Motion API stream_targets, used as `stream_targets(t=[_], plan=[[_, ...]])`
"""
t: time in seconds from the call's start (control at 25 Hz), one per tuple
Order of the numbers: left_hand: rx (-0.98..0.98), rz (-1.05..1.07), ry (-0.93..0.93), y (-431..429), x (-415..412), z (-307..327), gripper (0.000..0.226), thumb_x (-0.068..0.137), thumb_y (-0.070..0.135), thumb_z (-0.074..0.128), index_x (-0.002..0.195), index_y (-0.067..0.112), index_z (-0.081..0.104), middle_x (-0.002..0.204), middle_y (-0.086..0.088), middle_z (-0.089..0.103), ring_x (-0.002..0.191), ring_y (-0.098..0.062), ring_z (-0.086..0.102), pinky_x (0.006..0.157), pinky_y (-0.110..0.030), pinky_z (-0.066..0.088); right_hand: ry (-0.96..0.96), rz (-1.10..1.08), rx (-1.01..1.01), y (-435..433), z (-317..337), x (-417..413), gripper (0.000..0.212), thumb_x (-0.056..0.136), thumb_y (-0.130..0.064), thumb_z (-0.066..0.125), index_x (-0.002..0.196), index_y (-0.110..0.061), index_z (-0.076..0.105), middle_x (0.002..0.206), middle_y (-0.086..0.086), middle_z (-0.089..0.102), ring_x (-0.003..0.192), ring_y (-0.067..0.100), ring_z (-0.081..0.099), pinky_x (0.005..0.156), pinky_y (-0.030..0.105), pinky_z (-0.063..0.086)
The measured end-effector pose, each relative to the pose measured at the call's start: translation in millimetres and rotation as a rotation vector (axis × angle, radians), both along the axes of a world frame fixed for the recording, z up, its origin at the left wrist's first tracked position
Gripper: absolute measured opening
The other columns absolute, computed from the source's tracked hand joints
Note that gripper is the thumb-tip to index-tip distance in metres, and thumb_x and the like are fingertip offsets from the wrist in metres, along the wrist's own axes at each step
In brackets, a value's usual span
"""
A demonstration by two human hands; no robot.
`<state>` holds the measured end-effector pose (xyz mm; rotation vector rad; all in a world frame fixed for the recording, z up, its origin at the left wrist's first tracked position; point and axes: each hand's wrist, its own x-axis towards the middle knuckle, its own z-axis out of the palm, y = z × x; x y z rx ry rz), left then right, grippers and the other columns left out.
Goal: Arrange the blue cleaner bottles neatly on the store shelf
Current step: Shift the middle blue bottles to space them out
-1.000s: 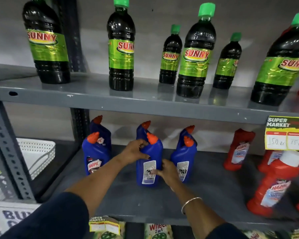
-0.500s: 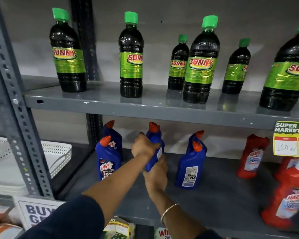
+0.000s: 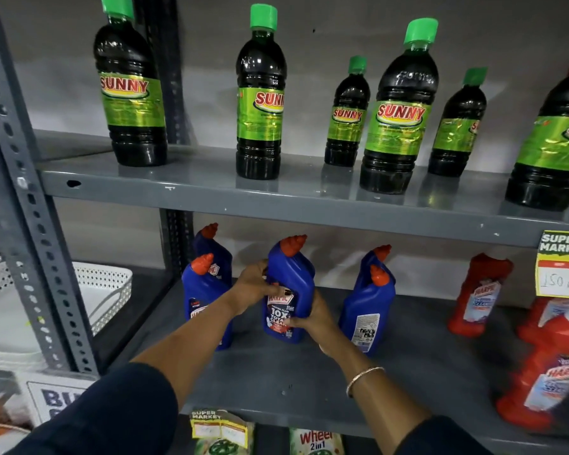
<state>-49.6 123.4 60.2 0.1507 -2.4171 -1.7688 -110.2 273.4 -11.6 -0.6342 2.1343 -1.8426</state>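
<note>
I have the blue cleaner bottle (image 3: pixel 289 290) at the centre of the frame, on the lower shelf (image 3: pixel 276 382), label facing me. My left hand (image 3: pixel 253 287) wraps its upper body; my right hand (image 3: pixel 312 318) clasps its lower side (bangle on that wrist). More blue bottles (image 3: pixel 204 290) stand left and right.

Grey metal lower shelf (image 3: pixel 276 385), bearing blue cleaner bottles with orange caps: two at left (image 3: pixel 204 300), one behind the other; one at centre (image 3: pixel 288 290), label forward; two at right (image 3: pixel 365 307), back label forward. Red bottles (image 3: pixel 477 290) standing farther right. Upper shelf (image 3: pixel 211 188) of the same grey metal, carrying dark green-capped bottles (image 3: pixel 260 96) labelled SUNNY, upright and spaced apart.
</note>
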Motion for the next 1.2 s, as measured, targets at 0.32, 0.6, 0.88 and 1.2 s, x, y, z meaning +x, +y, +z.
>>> stream_targets(t=[0.32, 0.6, 0.88, 1.2], plan=[[-0.257, 0.248, -0.038, 15, -2, -42, 0.051, 0.064, 0.012, 0.077, 0.11, 0.012, 0.055, 0.102, -0.007, 0.068, 0.094, -0.025, 0.065, 0.088, -0.043, 0.053, 0.013, -0.047, 0.156, 3, -21, -2, 0.064, 0.06, 0.013, 0.073, 0.118, -0.004, 0.053, 0.115, 0.017, 0.064, 0.099, 0.02, 0.059, 0.077, 0.023, 0.051], [-0.25, 0.253, -0.043, 14, 2, -55, 0.052, 0.067, 0.01, 0.075, 0.114, 0.012, 0.051, 0.108, -0.01, 0.068, 0.097, -0.025, 0.065, 0.089, -0.041, 0.053, 0.004, -0.068, 0.238, -3, -33, 2, 0.064, 0.063, 0.009, 0.074, 0.121, -0.002, 0.051, 0.118, 0.016, 0.064, 0.106, 0.023, 0.06, 0.074, 0.019, 0.048], [-0.244, 0.308, 0.13, 13, 7, -52, 0.089, 0.055, 0.025, 0.083, 0.126, 0.023, 0.031, 0.123, -0.009, 0.053, 0.113, -0.026, 0.054, 0.095, -0.049, 0.05, -0.005, -0.083, 0.301, 15, -19, 10, 0.059, 0.064, 0.012, 0.072, 0.111, -0.011, 0.044, 0.096, 0.0, 0.059, 0.088, 0.016, 0.059, 0.073, 0.031, 0.054], [-0.755, 0.222, 0.698, 80, -5, -35, 0.074, 0.074, 0.053, 0.056, 0.132, 0.013, 0.031, 0.143, -0.007, 0.031, 0.136, -0.023, 0.017, 0.116, -0.037, 0.012, 0.363, -0.735, 0.523, 99, -13, 20, 0.014, 0.077, -0.009, 0.062, 0.088, -0.012, 0.053, 0.097, 0.008, 0.058, 0.088, 0.026, 0.059, 0.066, 0.031, 0.043]])
